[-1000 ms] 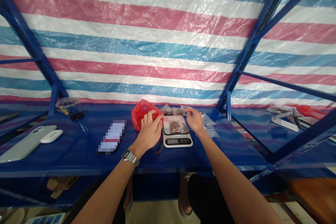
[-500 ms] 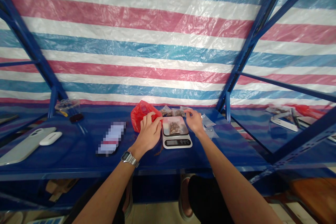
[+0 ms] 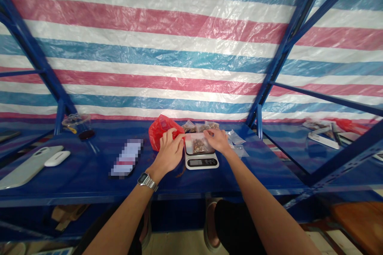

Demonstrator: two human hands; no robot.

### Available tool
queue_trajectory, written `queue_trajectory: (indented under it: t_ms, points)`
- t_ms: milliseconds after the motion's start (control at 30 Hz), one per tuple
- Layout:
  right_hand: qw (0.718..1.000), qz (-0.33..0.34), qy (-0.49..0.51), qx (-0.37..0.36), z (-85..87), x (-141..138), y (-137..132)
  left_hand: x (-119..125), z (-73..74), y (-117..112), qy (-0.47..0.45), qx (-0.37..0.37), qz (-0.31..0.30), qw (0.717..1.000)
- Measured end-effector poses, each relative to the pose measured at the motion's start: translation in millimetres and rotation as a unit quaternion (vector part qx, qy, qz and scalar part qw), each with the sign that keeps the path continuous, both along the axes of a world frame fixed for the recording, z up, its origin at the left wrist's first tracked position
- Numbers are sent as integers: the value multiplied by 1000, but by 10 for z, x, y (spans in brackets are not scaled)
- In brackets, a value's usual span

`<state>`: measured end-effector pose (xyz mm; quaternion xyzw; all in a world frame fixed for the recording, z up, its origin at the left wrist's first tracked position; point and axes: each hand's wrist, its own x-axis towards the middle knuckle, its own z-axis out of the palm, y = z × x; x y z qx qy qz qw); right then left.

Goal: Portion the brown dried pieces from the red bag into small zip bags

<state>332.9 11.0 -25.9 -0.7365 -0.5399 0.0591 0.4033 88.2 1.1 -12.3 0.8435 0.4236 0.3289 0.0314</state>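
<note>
Head view: your hands work just apart, one either side of the scale's pan, not touching each other.
Left hand point(image 3: 170, 153): fingers pinch the top of a red plastic bag point(image 3: 161, 132); a steel wristwatch point(image 3: 147, 181) sits on your wrist.
Right hand point(image 3: 217, 141): over the back of the pan of a digital kitchen scale point(image 3: 201, 162); you cannot tell if it grips anything.
On the pan: a clear plastic bag point(image 3: 199, 146) of brown dried pieces, lying flat.
Room: open blue steel shelf point(image 3: 89, 175) left of the scale; its front edge runs close below. Loose clear bags point(image 3: 236, 137) lie just right of your right hand, filled bags point(image 3: 189, 126) just behind the pan.
</note>
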Motion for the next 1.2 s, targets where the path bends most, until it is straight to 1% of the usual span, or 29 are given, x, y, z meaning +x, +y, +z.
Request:
queue_trajectory:
  t_ms: [100, 200, 267, 333, 367, 400, 467, 533, 700, 800, 900, 967, 1033, 1133, 1200]
  points:
    - [999, 38, 24, -4, 24, -45, -10, 1, 0, -6, -1, 0, -1, 1000]
    - [993, 100, 65, 4, 118, -97, -27, -2, 8, -4, -3, 4, -3, 1000]
    - [977, 158, 142, 31, 218, -144, -52, -3, 17, -3, -8, 4, -2, 1000]
    - [944, 204, 245, 80, 323, -194, -86, -3, 30, -9, -14, 1, 0, 1000]
    - [928, 213, 288, 105, 368, -218, -105, -1, 36, -17, -16, -1, -1, 1000]
    - [917, 210, 316, 126, 404, -239, -122, 1, 43, -29, -17, -4, -2, 1000]
    - [915, 181, 329, 146, 436, -266, -150, 9, 57, -63, -16, -11, -7, 1000]
    - [920, 157, 330, 141, 418, -271, -170, 18, 72, -104, -11, -19, -10, 1000]
    - [932, 125, 324, 105, 285, -201, -176, 20, 108, -154, -13, -23, -10, 1000]
    - [937, 105, 321, 88, 239, -147, -144, -1, 124, -116, -12, -28, -9, 999]
    - [948, 107, 295, 60, 202, -124, -86, -28, 128, -47, -2, -32, -5, 999]
    - [963, 112, 243, 35, 169, -125, -44, -42, 126, -5, 2, -36, 1, 999]
    - [981, 103, 164, 20, 134, -128, -10, -49, 126, 23, 3, -46, 7, 999]
    - [996, 57, 50, 47, 108, -114, 16, -53, 130, 37, -2, -60, 15, 998]
    - [997, 21, 10, 73, 114, -88, 16, -56, 131, 37, -6, -65, 18, 998]
